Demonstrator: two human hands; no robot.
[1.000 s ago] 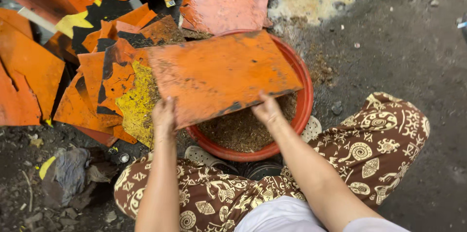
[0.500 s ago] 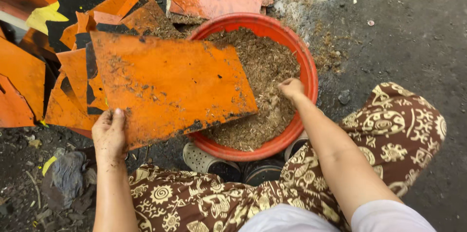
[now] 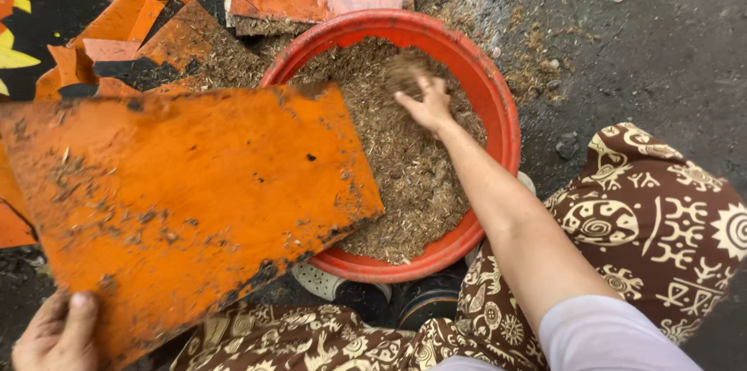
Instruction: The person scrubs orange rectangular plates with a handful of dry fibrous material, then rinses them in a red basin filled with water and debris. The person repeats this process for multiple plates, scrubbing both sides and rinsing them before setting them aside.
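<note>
My left hand [image 3: 54, 332] grips the big orange board [image 3: 187, 207] by its corner beside the red tub [image 3: 502, 106], while my right hand [image 3: 426, 105], fingers spread, digs into the brown crumbs [image 3: 405, 176], needing a good scoop next.

Trousers [image 3: 654, 207]: dark brown cloth with a cream print of spirals, suns, concentric rings and angular tribal-style bands; loose cut, fabric creased at both knees. Top: pale lavender-white short sleeve [image 3: 615, 336] visible at lower right, ending above the elbow. Forearms bare, both hands bare; left hand [image 3: 56, 334], right hand [image 3: 428, 105]. Footwear: one white perforated clog-type shoe [image 3: 323, 281], one dark shoe [image 3: 428, 305] beside it.
</note>
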